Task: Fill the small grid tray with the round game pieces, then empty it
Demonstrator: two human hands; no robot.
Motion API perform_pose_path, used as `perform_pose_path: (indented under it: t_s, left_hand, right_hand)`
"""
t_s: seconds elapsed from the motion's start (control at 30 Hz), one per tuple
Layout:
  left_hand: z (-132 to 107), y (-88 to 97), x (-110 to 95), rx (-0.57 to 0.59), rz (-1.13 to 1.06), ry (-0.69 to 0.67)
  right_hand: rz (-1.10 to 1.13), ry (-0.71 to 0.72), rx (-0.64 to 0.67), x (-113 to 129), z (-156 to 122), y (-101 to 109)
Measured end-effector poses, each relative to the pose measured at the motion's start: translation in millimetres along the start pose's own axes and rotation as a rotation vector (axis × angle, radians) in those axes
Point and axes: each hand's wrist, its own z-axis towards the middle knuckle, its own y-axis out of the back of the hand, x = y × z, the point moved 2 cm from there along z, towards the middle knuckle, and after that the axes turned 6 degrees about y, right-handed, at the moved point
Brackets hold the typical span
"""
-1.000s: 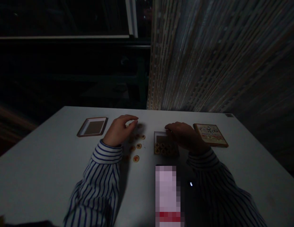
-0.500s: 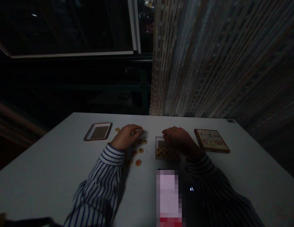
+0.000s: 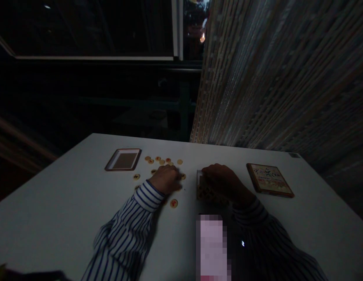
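Note:
Round wooden Chinese chess pieces [image 3: 174, 203] with red or black characters lie scattered around my left hand [image 3: 166, 180]. Its fingers curl down among them, beside a black-marked piece [image 3: 183, 176]; what is under the fingertips is hidden. My right hand [image 3: 223, 179] hangs over an open box [image 3: 199, 183], fingers bent together at its far left corner. Rows of chess pieces [image 3: 207, 192] fill the near part of that box, partly in the hand's shadow. I cannot make out what the right fingertips hold.
An open shallow lid or tray [image 3: 125, 160] lies at the left back of the white table [image 3: 67, 203]. On the right is a box lid [image 3: 270, 179] with a printed picture. A phone with a blurred-out screen [image 3: 212, 246] lies in front. A string curtain [image 3: 242, 78] hangs behind.
My left hand has come down and nearer over the pieces, its fingers now curled, uncovering pieces behind it. My right hand has lowered into the box's far end. The view has shifted slightly.

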Motion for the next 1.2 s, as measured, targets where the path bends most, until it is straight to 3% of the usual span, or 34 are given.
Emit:
perform_pose_path:
  t_s: [0.17,0.53,0.67,1.2]
  left_hand:
    - [0.3,-9.5,-2.2,0.022,0.127,0.038]
    - [1.3,-16.5,-9.7,0.045,0.136,0.053]
    - [1.3,-18.3,-9.5,0.005,0.125,0.029]
    - [-0.4,11.8,-15.6,-0.231,-0.052,-0.097]
  right_hand:
    - [0.038,0.004,0.036,0.7,-0.4,-1.3]
    - [0.047,0.011,0.067,0.6,-0.7,-0.7]
    - [0.043,0.006,0.050,1.1,-1.2,0.0]
    - [0.023,-0.011,0.060,-0.9,-2.2,4.2]
